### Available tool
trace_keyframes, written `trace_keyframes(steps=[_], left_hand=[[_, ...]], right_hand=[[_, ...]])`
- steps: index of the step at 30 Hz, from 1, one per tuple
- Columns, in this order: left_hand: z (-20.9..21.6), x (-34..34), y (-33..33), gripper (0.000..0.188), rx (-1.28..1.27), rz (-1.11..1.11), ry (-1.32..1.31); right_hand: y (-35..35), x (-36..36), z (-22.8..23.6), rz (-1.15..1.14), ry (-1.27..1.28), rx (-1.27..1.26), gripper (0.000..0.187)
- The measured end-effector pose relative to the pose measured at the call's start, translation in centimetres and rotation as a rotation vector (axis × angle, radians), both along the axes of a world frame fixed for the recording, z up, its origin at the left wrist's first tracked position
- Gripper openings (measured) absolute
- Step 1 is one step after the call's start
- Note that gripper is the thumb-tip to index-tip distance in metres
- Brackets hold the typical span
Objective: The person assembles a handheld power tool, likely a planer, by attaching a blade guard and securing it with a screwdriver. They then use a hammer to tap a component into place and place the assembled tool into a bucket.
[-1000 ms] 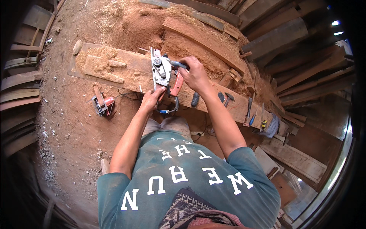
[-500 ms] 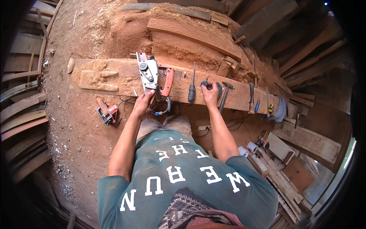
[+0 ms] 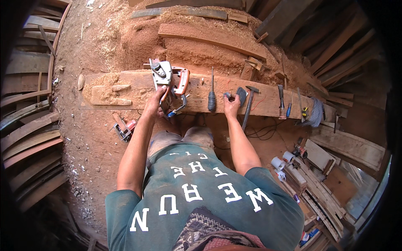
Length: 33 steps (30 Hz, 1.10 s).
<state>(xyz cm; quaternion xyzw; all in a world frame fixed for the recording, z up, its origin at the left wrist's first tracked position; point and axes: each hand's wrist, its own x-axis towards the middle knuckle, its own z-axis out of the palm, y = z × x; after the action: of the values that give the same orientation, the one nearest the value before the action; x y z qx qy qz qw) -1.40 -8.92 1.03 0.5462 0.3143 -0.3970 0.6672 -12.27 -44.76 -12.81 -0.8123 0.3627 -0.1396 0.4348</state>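
Observation:
My left hand [image 3: 157, 101] is closed on the near end of an electric hand planer [image 3: 162, 72] with a grey metal body and an orange handle. The planer is tilted over the wooden plank bench [image 3: 144, 90]. A blue-ended cord [image 3: 177, 110] hangs from its near side. To the right, my right hand [image 3: 231, 108] pinches a small dark object [image 3: 228, 96] whose kind I cannot make out. Beside those fingers lie a dark oval piece [image 3: 241, 94] and a hammer [image 3: 250, 100]. A screwdriver [image 3: 212, 100] with a dark wrapped handle lies between my hands.
Farther right on the bench are a chisel [image 3: 281, 100], a blue-handled tool [image 3: 288, 110], a yellow-black tape measure [image 3: 305, 112] and bundled grey cord [image 3: 317, 112]. Wood pieces [image 3: 111, 101] lie at its left end. A red power tool [image 3: 124, 129] sits on the ground, left of my legs.
The planer has tipped over toward me in my left hand, its handle shifting left. My right hand has stayed near the dark oval piece, still pinching the small dark object. The whole view has shifted slightly.

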Motion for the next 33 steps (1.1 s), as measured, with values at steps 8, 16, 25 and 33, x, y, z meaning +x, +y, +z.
trace_keyframes(steps=[8, 16, 25, 33], left_hand=[[-0.7, -0.2, 0.2, 0.061, -0.039, 0.008, 0.007], [-1.1, -0.2, 0.4, 0.06, -0.054, -0.01, 0.012], [-0.9, -1.0, 0.4, 0.055, -0.078, 0.021, -0.007], [-4.4, -5.0, 0.8, 0.045, -0.202, 0.109, -0.05]], right_hand=[[0.2, -0.2, 0.7, 0.008, 0.051, -0.052, 0.029], [0.3, 0.0, 1.7, 0.015, 0.104, -0.068, 0.035], [0.5, -0.1, 1.6, -0.003, 0.014, 0.032, 0.041], [1.1, -3.0, 2.7, 0.009, 0.014, -0.06, 0.052]])
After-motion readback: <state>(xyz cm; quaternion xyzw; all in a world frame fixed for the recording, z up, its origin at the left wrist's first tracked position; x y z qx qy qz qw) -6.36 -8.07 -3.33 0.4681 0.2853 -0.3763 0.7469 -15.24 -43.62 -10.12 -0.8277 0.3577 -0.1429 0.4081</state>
